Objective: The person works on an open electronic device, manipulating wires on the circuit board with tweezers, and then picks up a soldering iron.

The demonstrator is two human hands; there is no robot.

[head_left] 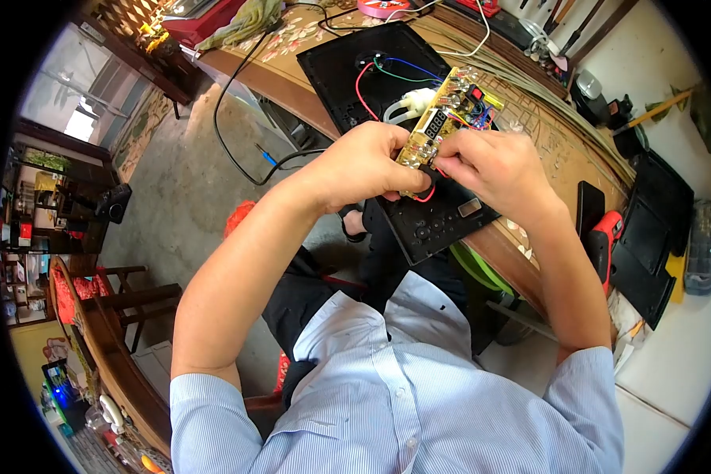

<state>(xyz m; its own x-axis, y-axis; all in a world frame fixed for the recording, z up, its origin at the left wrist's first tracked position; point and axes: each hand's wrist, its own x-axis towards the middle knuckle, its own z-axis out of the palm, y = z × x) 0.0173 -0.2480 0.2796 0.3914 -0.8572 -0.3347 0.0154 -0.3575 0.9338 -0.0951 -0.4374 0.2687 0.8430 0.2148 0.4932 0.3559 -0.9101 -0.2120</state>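
Note:
My left hand (375,167) is closed around the lower left end of a yellow-brown circuit board (457,95), with its thumb on a small black round part (425,180). The board is tilted and carries a digit display (435,125) and several small components. My right hand (494,167) pinches at the board's lower right edge; whatever its fingertips hold is hidden. Red, blue and green wires (407,63) run from the board's far side to a black plastic panel (344,67) beneath it. A white part with a clear tube (415,101) lies on that panel.
The wooden table (561,146) carries thin strips at its back right. At the right are a red-and-black power tool (606,237), a black case (656,213) and a clear organiser box (701,249). A black cable (220,118) hangs over the table's left edge.

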